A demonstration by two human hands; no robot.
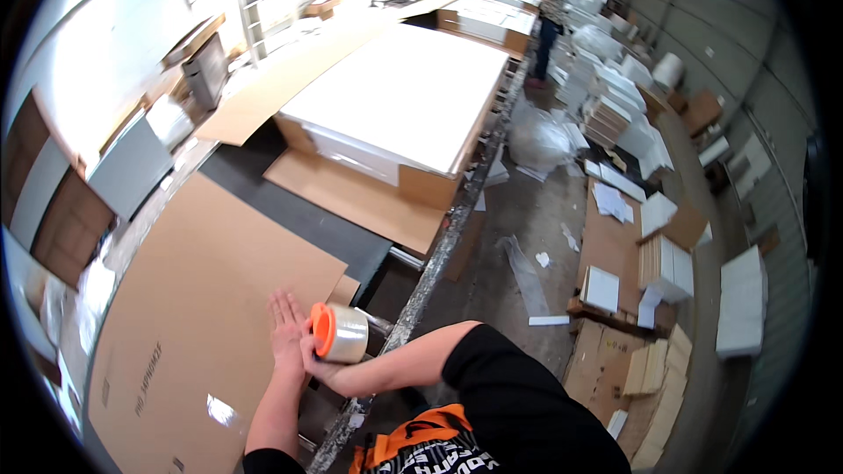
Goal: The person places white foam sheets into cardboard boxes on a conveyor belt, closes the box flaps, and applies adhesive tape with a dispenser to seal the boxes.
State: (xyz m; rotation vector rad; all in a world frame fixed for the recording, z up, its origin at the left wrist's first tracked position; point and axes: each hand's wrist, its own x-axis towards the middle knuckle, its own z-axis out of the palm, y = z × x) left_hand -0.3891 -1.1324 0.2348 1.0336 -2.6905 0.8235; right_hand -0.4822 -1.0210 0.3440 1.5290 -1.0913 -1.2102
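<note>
My left hand (285, 333) lies flat with its fingers stretched out on a large closed cardboard carton (206, 281), near its right edge. Beside it, my right hand (322, 367) grips a tape dispenser (323, 330) with an orange frame and a wide roll of transparent tape. The dispenser is at the carton's right edge, close to my left wrist. A shiny strip of tape (224, 411) shows on the carton's top. Further ahead, an opened carton (351, 197) has its flaps folded out around a large white panel (404, 88).
A worn metal conveyor rail (421, 285) runs along the cartons' right side. White foam pieces and plastic bags (544, 136) lie on the floor to the right, near stacked boards (663, 263). Another person (549, 22) stands far along the line. Grey panels (132, 167) lean at the left.
</note>
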